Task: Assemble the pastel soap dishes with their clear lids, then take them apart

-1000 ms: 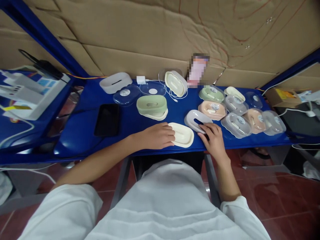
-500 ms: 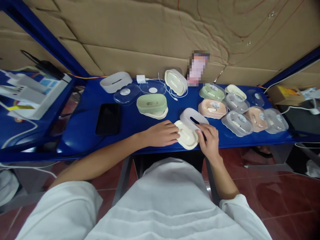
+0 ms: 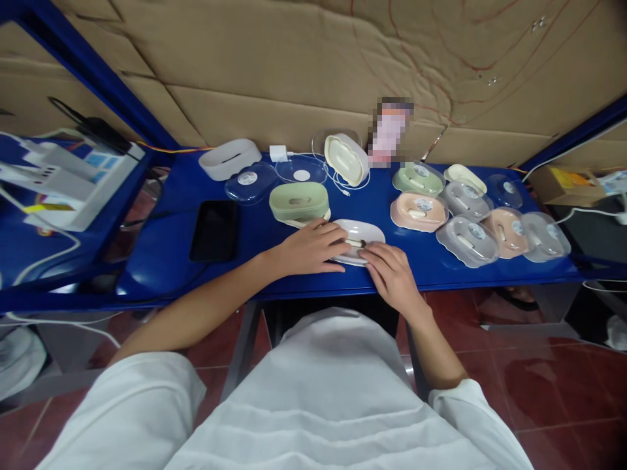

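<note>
A pale lavender oval soap dish (image 3: 368, 230) sits near the table's front edge, between my hands. A cream raised bar shows through the dark slot in its floor. My left hand (image 3: 313, 248) holds its left side, with the fingers reaching over the rim and the thumb low. My right hand (image 3: 396, 274) grips its right front side, fingertips inside near the slot. My hands hide much of its rim. Just behind my left hand stands a green oval dish (image 3: 298, 202) on a cream base.
On the right are several lidded dishes, among them a peach one (image 3: 418, 212) and a green one (image 3: 417, 179). A black phone (image 3: 213, 230) lies on the left. At the back are a lavender dish (image 3: 230, 158), clear lids (image 3: 251, 183), a cream piece (image 3: 345, 158) and a white charger (image 3: 277, 153).
The lavender dish has come down over the cream base, which lay beside it in front. My left hand has moved up slightly onto its left side; my right hand has shifted left and slightly down.
</note>
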A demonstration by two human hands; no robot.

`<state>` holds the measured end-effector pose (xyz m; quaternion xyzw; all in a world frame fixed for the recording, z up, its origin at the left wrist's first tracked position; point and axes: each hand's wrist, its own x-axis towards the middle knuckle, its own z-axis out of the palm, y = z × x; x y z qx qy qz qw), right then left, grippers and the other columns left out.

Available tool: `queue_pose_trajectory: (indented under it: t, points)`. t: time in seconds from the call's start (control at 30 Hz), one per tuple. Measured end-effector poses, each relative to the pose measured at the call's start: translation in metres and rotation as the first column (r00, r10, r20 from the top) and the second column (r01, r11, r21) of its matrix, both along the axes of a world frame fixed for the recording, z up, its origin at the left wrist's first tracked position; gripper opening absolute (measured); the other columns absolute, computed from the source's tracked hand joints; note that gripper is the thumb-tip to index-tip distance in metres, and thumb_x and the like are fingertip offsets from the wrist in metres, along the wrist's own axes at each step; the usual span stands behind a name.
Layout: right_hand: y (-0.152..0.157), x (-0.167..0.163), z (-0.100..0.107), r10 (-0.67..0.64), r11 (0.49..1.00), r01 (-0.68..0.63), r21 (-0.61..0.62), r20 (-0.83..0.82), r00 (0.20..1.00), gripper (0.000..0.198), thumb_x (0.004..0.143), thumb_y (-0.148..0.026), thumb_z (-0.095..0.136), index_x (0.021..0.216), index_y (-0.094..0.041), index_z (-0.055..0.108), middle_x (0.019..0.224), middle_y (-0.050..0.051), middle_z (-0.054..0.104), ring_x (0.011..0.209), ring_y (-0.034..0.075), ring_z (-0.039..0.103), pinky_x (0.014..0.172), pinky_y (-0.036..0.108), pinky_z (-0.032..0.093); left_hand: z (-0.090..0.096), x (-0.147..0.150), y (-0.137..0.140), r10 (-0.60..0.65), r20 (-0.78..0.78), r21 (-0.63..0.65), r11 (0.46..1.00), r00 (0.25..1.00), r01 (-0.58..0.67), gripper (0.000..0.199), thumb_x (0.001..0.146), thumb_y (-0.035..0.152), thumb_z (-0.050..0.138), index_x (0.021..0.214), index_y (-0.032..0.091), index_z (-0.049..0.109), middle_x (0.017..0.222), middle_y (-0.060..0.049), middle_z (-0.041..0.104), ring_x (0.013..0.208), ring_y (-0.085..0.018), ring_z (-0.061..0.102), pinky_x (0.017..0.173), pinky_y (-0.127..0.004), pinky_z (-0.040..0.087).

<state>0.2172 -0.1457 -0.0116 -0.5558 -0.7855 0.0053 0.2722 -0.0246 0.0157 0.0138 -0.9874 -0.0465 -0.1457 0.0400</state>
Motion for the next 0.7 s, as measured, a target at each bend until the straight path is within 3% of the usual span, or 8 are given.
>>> queue_pose_trajectory:
  t: [0.1, 0.23, 0.3, 0.4, 0.5, 0.57, 0.63, 0.7]
  points:
    - [0.000, -0.003, -0.002, -0.007, 1.000, 0.007, -0.003, 0.040, 0.999, 0.041, 0.112, -0.038, 0.058, 0.151, -0.028, 0.063, 0.143, 0.009, 0.072, 0.140, 0.029, 0.063, 0.116, 0.050, 0.049, -0.006, 0.000, 0.002, 0.007, 0.014, -0.069, 0.998, 1.000, -0.006, 0.030, 0.106, 0.046, 0.070, 0.121, 0.021, 0.070, 0.126, -0.012, 0.073, 0.120, -0.030, 0.067, 0.102, -0.043, 0.045]
    - [-0.001, -0.005, -0.005, -0.022, 0.999, 0.021, 0.045, 0.021, 1.000, 0.037, 0.112, -0.030, 0.057, 0.148, -0.027, 0.065, 0.138, 0.009, 0.074, 0.136, 0.027, 0.065, 0.112, 0.047, 0.051, -0.009, 0.003, -0.001, -0.007, 0.078, -0.141, 0.990, 0.997, 0.018, 0.025, 0.110, 0.043, 0.062, 0.121, 0.022, 0.072, 0.125, -0.010, 0.076, 0.121, -0.027, 0.068, 0.103, -0.042, 0.049]
    - [-0.001, -0.005, -0.005, -0.024, 0.998, 0.023, 0.051, 0.014, 1.000, 0.036, 0.112, -0.028, 0.056, 0.146, -0.026, 0.066, 0.138, 0.010, 0.074, 0.136, 0.028, 0.065, 0.112, 0.047, 0.051, -0.005, 0.001, 0.002, 0.003, 0.103, -0.144, 0.990, 0.995, 0.012, 0.027, 0.112, 0.042, 0.056, 0.121, 0.022, 0.072, 0.124, -0.009, 0.077, 0.117, -0.026, 0.071, 0.101, -0.042, 0.051]
    - [0.000, -0.005, -0.005, -0.028, 0.999, 0.028, 0.046, 0.007, 1.000, 0.035, 0.112, -0.029, 0.056, 0.145, -0.025, 0.067, 0.138, 0.011, 0.073, 0.136, 0.029, 0.064, 0.112, 0.048, 0.052, 0.011, -0.012, 0.025, 0.133, 0.169, -0.138, 0.984, 0.977, -0.110, 0.031, 0.111, 0.023, 0.046, 0.127, 0.020, 0.073, 0.128, -0.012, 0.077, 0.119, -0.027, 0.071, 0.105, -0.045, 0.051]
    - [0.000, -0.005, -0.006, -0.032, 0.999, 0.032, 0.041, 0.000, 0.999, 0.035, 0.112, -0.029, 0.055, 0.144, -0.026, 0.068, 0.139, 0.010, 0.073, 0.137, 0.029, 0.064, 0.112, 0.048, 0.053, 0.026, -0.033, 0.075, 0.368, 0.216, -0.169, 0.927, 0.905, -0.336, 0.045, 0.100, 0.007, 0.043, 0.131, 0.020, 0.073, 0.137, -0.013, 0.074, 0.130, -0.033, 0.067, 0.108, -0.052, 0.048]
    - [0.000, -0.006, -0.006, -0.036, 0.998, 0.036, 0.044, -0.001, 0.999, 0.034, 0.112, -0.029, 0.055, 0.143, -0.027, 0.068, 0.139, 0.010, 0.073, 0.137, 0.029, 0.064, 0.113, 0.049, 0.053, 0.031, -0.046, 0.112, 0.534, 0.142, -0.229, 0.837, 0.833, -0.497, 0.047, 0.096, 0.005, 0.046, 0.125, 0.024, 0.077, 0.139, -0.010, 0.075, 0.133, -0.033, 0.065, 0.114, -0.053, 0.045]
    - [-0.001, -0.006, -0.007, -0.033, 0.998, 0.033, 0.052, -0.002, 0.999, 0.034, 0.111, -0.029, 0.056, 0.142, -0.026, 0.068, 0.138, 0.010, 0.074, 0.136, 0.029, 0.065, 0.113, 0.049, 0.054, 0.029, -0.053, 0.142, 0.621, 0.028, -0.264, 0.761, 0.784, -0.593, 0.040, 0.093, 0.009, 0.056, 0.122, 0.025, 0.079, 0.148, -0.009, 0.070, 0.142, -0.035, 0.059, 0.119, -0.056, 0.040]
    - [-0.001, -0.005, -0.007, -0.030, 0.998, 0.030, 0.059, -0.005, 1.000, 0.033, 0.111, -0.028, 0.056, 0.142, -0.025, 0.068, 0.138, 0.010, 0.074, 0.135, 0.029, 0.065, 0.113, 0.049, 0.054, 0.026, -0.054, 0.160, 0.629, -0.076, -0.270, 0.734, 0.773, -0.624, 0.024, 0.091, 0.018, 0.065, 0.108, 0.023, 0.081, 0.152, -0.011, 0.068, 0.146, -0.039, 0.054, 0.122, -0.062, 0.034]
